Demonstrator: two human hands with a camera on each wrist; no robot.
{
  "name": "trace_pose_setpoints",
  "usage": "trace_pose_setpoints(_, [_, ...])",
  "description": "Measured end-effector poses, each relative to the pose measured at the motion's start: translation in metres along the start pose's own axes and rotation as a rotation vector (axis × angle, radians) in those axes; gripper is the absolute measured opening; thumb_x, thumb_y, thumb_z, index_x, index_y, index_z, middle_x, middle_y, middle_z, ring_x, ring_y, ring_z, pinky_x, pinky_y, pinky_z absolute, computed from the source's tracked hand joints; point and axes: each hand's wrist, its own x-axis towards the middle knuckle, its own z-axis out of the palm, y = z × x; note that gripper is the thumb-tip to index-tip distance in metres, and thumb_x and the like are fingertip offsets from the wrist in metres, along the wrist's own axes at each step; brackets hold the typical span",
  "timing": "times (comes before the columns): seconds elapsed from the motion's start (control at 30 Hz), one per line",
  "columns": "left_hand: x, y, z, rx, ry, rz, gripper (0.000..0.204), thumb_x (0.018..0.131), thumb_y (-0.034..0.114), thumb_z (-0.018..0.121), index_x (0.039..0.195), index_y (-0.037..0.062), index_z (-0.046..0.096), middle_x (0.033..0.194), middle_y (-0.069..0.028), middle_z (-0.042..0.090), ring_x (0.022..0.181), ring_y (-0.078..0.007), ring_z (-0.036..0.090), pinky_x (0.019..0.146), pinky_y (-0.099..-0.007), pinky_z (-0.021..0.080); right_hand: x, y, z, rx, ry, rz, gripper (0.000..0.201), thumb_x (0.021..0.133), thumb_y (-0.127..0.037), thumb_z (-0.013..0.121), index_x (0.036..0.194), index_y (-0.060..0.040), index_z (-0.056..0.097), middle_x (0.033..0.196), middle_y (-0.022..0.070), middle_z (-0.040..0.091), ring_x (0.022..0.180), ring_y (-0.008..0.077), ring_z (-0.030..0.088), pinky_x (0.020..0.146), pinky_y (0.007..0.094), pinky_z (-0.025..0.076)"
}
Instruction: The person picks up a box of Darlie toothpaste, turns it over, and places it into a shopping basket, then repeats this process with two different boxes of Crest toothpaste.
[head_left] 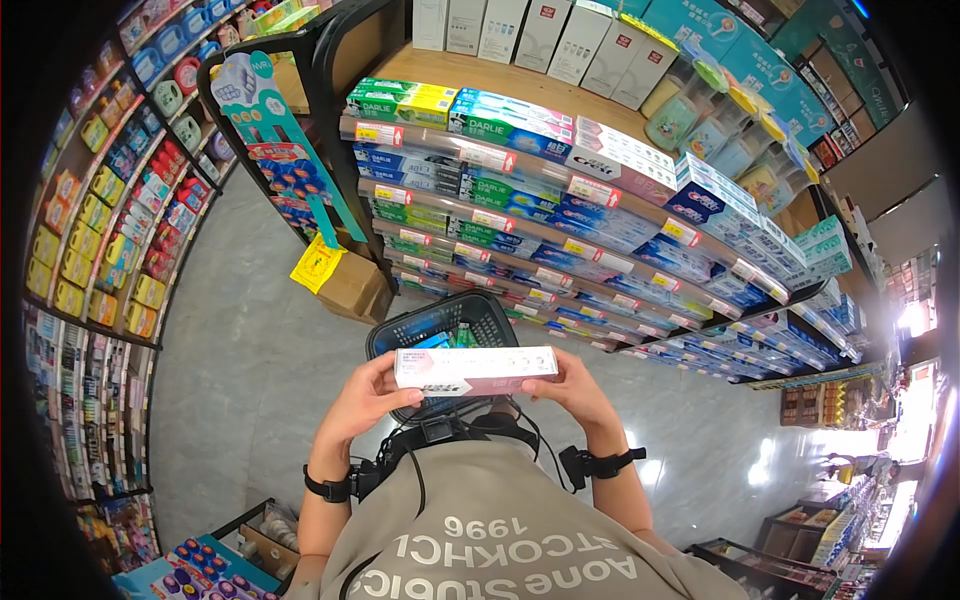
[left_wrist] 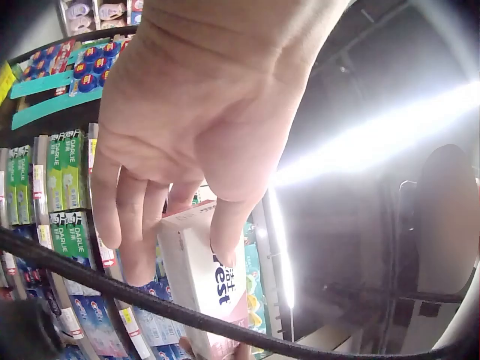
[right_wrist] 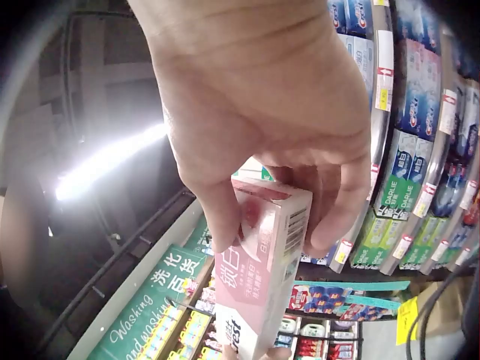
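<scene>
A long white and pink Crest toothpaste box [head_left: 476,372] is held level in front of the body, one end in each hand. My left hand [head_left: 369,396] pinches its left end, with the thumb across the printed front face [left_wrist: 198,255]. At the other end, my right hand [head_left: 573,389] grips the box with thumb in front and fingers behind; the barcode end [right_wrist: 294,225] shows in the right wrist view. Below the box stands a dark shopping basket [head_left: 492,312] with a few blue and green packages [head_left: 440,341] inside.
A tiered shelf [head_left: 560,215] of toothpaste boxes rises ahead. A cardboard box [head_left: 357,289] with a yellow sign [head_left: 319,263] sits on the floor left of the basket. More stocked shelves [head_left: 110,230] curve along the left, and grey floor [head_left: 220,330] lies between.
</scene>
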Motion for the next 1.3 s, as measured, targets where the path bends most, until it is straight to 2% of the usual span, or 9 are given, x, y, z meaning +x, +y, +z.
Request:
trace_pose_setpoints(0.1, [0.002, -0.003, 0.002, 0.031, 0.021, 0.029, 0.047, 0.092, 0.003, 0.076, 0.135, -0.0028, 0.058, 0.123, -0.0069, 0.07, 0.108, -0.013, 0.066, 0.095, -0.0309, 0.055, 0.0, 0.004, 0.001, 0.002, -0.002, 0.012, 0.037, 0.089, -0.011, 0.082, 0.122, -0.0028, 0.065, 0.112, 0.0014, 0.07, 0.106, 0.0109, 0.063, 0.096, 0.0298, 0.051])
trace_pose_setpoints(0.2, [0.003, -0.011, -0.001, 0.046, 0.043, 0.024, 0.05, 0.091, 0.004, 0.078, 0.136, -0.0023, 0.058, 0.124, -0.0057, 0.069, 0.109, -0.0125, 0.065, 0.096, -0.0308, 0.053, 0.002, 0.007, 0.003, 0.018, 0.0, -0.016, 0.036, 0.089, -0.011, 0.082, 0.12, -0.0035, 0.064, 0.112, 0.0006, 0.069, 0.103, 0.0097, 0.062, 0.091, 0.0281, 0.052])
trace_pose_setpoints(0.3, [0.002, -0.013, -0.002, 0.051, 0.051, 0.015, 0.049, 0.091, 0.006, 0.079, 0.134, -0.0023, 0.059, 0.123, -0.0068, 0.07, 0.109, -0.0126, 0.065, 0.097, -0.0314, 0.053, 0.002, 0.006, 0.007, 0.043, 0.007, -0.013, 0.035, 0.09, -0.011, 0.081, 0.119, -0.0038, 0.064, 0.106, 0.0001, 0.068, 0.094, 0.0081, 0.062, 0.079, 0.0259, 0.053])
trace_pose_setpoints(0.4, [0.002, -0.009, -0.003, 0.078, 0.06, -0.012, 0.047, 0.091, 0.007, 0.08, 0.133, -0.0024, 0.061, 0.121, -0.0063, 0.071, 0.107, -0.0126, 0.065, 0.096, -0.0314, 0.053, 0.005, 0.012, 0.004, 0.022, -0.033, 0.033, 0.041, 0.09, -0.015, 0.082, 0.125, -0.0047, 0.063, 0.111, -0.0002, 0.067, 0.095, 0.0077, 0.061, 0.077, 0.027, 0.053])
trace_pose_setpoints(0.7, [-0.001, -0.006, -0.008, 0.125, 0.097, -0.013, 0.046, 0.09, 0.011, 0.081, 0.131, -0.0025, 0.063, 0.118, -0.0062, 0.072, 0.104, -0.0122, 0.066, 0.094, -0.0307, 0.053, 0.017, 0.009, 0.004, -0.023, -0.046, 0.064, 0.037, 0.09, -0.017, 0.082, 0.12, -0.0044, 0.064, 0.109, -0.0004, 0.067, 0.094, 0.0078, 0.061, 0.077, 0.0272, 0.053])
trace_pose_setpoints(0.9, [-0.002, -0.004, -0.007, 0.11, 0.102, 0.002, 0.046, 0.091, 0.011, 0.08, 0.131, -0.0025, 0.063, 0.118, -0.0063, 0.072, 0.104, -0.012, 0.066, 0.095, -0.0303, 0.053, 0.017, 0.002, 0.01, -0.025, -0.04, -0.008, 0.034, 0.091, -0.018, 0.081, 0.118, -0.0048, 0.065, 0.106, -0.0011, 0.067, 0.093, 0.0074, 0.061, 0.077, 0.0268, 0.053])
trace_pose_setpoints(1.3, [-0.004, -0.001, -0.003, 0.128, 0.072, 0.008, 0.047, 0.091, 0.011, 0.08, 0.132, -0.0032, 0.062, 0.118, -0.0061, 0.071, 0.104, -0.0116, 0.066, 0.095, -0.03, 0.053, 0.006, 0.0, 0.011, -0.011, -0.023, 0.041, 0.032, 0.091, -0.019, 0.081, 0.116, -0.0046, 0.065, 0.106, -0.0011, 0.068, 0.092, 0.0074, 0.061, 0.077, 0.0267, 0.052])
